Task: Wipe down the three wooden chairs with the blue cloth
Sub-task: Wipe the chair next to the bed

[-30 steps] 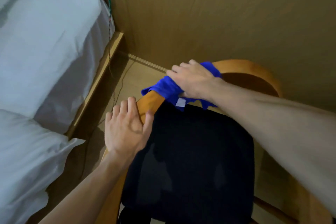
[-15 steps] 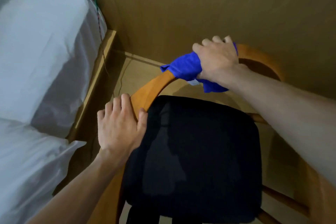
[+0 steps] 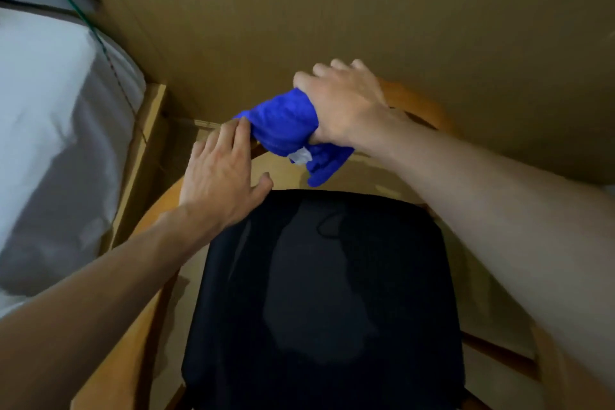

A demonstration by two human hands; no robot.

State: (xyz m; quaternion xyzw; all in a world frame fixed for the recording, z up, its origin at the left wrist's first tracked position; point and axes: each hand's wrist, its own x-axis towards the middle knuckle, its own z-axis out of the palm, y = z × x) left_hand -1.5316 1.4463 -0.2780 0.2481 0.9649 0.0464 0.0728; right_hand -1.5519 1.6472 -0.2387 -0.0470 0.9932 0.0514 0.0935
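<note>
A wooden chair with a curved backrest rail and a black seat cushion fills the middle of the view. My right hand grips the bunched blue cloth over the top of the curved rail, and a white label hangs from the cloth. My left hand lies flat with straight fingers on the left part of the rail, its fingertips just touching the cloth. Only this one chair is in view.
A bed with white sheets and a wooden frame stands close on the left. A brown cardboard-like wall rises right behind the chair. A thin cord runs along the bed's edge.
My right hand has kept the cloth on the curved rail while the view shifted. My left hand slid forward along the rail until its fingertips reached the cloth.
</note>
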